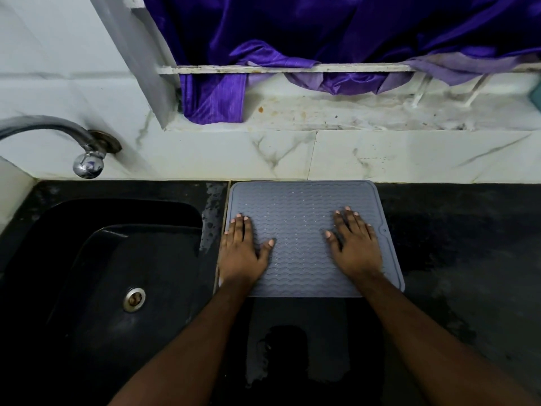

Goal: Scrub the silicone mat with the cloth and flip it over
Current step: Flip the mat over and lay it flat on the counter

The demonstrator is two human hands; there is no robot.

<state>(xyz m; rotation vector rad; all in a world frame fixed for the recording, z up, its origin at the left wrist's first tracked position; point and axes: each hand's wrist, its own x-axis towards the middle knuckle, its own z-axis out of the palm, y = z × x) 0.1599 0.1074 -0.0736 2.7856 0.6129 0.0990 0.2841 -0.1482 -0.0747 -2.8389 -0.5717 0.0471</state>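
No readable text, labels or numbers appear anywhere.

Single head-worn wide-angle view, looking steeply down and forward from close above the dark table (456, 230), with both forearms entering from the bottom edge, the sink (117, 259) at left and the tiled wall (380, 153) across the top.

Marble-tiled wall (409, 159), purple curtain (322, 33), black countertop (453, 230)

One mat (304, 200), two hands, one sink (117, 259), one tap (58, 133).
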